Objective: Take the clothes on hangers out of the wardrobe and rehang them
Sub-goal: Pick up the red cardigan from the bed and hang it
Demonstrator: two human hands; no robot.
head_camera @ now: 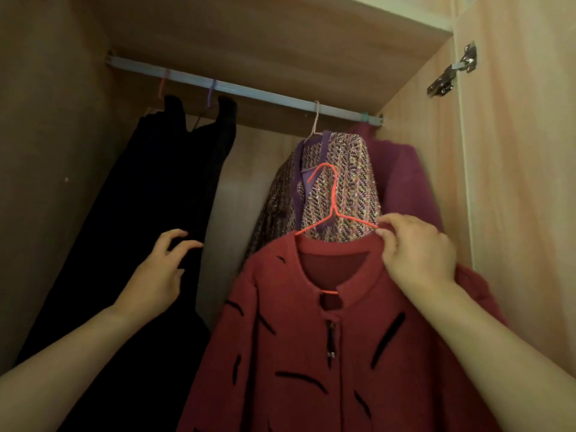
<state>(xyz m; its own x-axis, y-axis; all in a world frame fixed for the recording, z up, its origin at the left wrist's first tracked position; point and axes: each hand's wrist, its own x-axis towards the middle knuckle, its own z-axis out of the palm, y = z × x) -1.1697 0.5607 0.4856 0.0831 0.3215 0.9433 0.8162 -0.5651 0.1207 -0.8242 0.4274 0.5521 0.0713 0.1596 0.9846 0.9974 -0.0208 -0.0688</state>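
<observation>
a: wardrobe interior, seen from below. rail runs across under the top board, higher at left, lower at right.

b: where's the red jacket?

a: red jacket with black dashes hangs on an orange wire hanger, off the rail, held up in front of the other clothes. hook is free in the air, well below the rail.

b: which hand carries it?

a: right hand. its grip pinches the hanger's right shoulder wire together with the jacket's collar edge, thumb and fingertips pressed onto it.

b: and the left?

a: left hand is raised with fingers spread and slightly curled, gripping nothing. fingertips sit just at the edge of the black garment; contact can't be told.

b: what's on the rail?

a: at the left, the black garment, with a pink hook and a purple hook over the rail above it. right of centre, a tweed jacket with purple trim on a pale hanger. behind it, against the right wall, a magenta garment; its hanger is barely visible.

b: gap on the rail?

a: yes, bare rail between the purple hook and the pale hanger. door hinge shows on the right panel.
</observation>
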